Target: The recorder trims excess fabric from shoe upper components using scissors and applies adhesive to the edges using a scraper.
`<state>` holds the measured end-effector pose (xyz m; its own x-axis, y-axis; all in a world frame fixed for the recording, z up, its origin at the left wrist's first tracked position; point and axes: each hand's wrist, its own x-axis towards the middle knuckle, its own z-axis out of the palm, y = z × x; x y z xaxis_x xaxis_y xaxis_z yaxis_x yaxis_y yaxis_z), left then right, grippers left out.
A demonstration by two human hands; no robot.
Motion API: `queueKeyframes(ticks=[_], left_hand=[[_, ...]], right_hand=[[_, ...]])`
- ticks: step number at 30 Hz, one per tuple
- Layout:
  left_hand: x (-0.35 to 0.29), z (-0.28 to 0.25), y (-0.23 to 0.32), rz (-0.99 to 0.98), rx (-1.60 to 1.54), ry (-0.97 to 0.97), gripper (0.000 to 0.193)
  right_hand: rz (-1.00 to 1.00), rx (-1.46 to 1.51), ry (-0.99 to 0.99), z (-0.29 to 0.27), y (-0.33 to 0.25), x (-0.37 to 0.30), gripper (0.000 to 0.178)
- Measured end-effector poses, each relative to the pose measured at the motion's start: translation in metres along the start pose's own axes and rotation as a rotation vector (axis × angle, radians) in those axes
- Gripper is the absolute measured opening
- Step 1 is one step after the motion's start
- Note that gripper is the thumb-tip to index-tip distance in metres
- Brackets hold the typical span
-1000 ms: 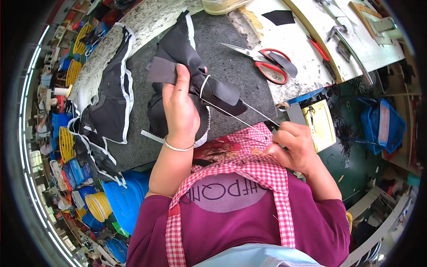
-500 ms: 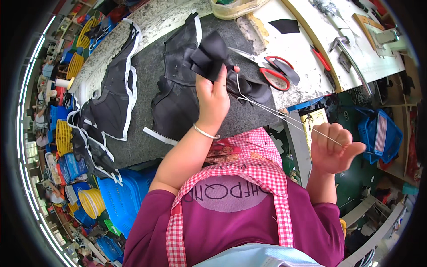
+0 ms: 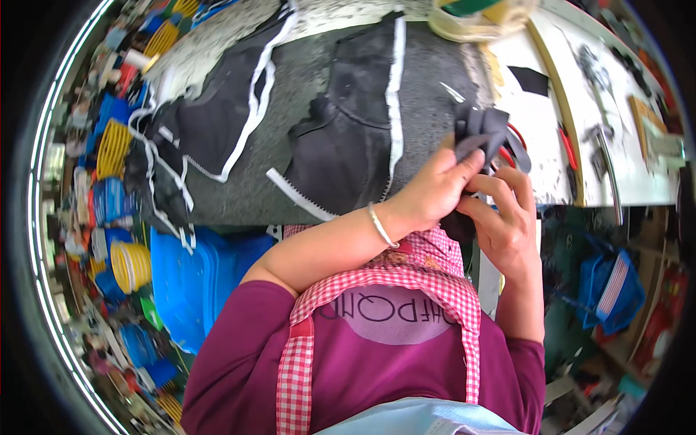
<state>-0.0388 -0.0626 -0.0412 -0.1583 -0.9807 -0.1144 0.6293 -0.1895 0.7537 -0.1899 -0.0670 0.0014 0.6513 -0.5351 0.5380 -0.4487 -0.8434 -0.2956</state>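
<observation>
My left hand (image 3: 438, 188) is closed around a bundle of folded black fabric (image 3: 480, 138), its loops standing up above my thumb. My right hand (image 3: 507, 221) is close against it, fingers bent and tips pressed together at the lower side of the bundle; what they pinch is hidden. Red-handled scissors (image 3: 516, 136) lie behind the bundle, mostly covered by it. To the left a black garment piece (image 3: 355, 145) with white toothed edging lies flat on the dark grey work mat (image 3: 304, 80). Another black garment piece (image 3: 217, 119) with white trim lies farther left.
A clear plastic tub (image 3: 482, 22) stands at the back. A black fabric scrap (image 3: 529, 81) and a red-handled tool (image 3: 567, 156) lie on the white tabletop (image 3: 518, 51) at right. Blue bins (image 3: 188, 290) sit below the table's left front edge; a blue basket (image 3: 612, 290) is at right.
My right hand has come up from the lower right to meet my left hand. The pale thread stretched between them no longer shows. The fabric bundle is now over the scissors.
</observation>
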Motion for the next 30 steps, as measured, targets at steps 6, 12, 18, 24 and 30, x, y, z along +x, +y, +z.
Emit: queueKeyframes(ticks=[6,12,18,24,30], left_hand=[[0.004,-0.012,0.019,0.12,0.036,0.152,0.029],[0.026,-0.063,0.104,0.33,-0.127,0.314,0.025],[0.003,-0.01,0.037,-0.121,0.023,-0.02,0.022],[-0.006,0.004,0.012,-0.125,-0.041,0.106,0.022],[-0.01,0.018,0.023,-0.144,-0.123,0.161,0.015]], right_hand=[[0.052,0.214,-0.095,0.007,0.001,-0.009,0.021],[0.262,0.431,-0.511,0.004,-0.001,-0.08,0.02],[0.794,0.622,0.26,0.002,0.006,-0.041,0.02],[0.765,1.143,0.676,0.042,0.005,-0.023,0.011],[0.366,0.767,0.826,0.054,-0.003,-0.028,0.012]])
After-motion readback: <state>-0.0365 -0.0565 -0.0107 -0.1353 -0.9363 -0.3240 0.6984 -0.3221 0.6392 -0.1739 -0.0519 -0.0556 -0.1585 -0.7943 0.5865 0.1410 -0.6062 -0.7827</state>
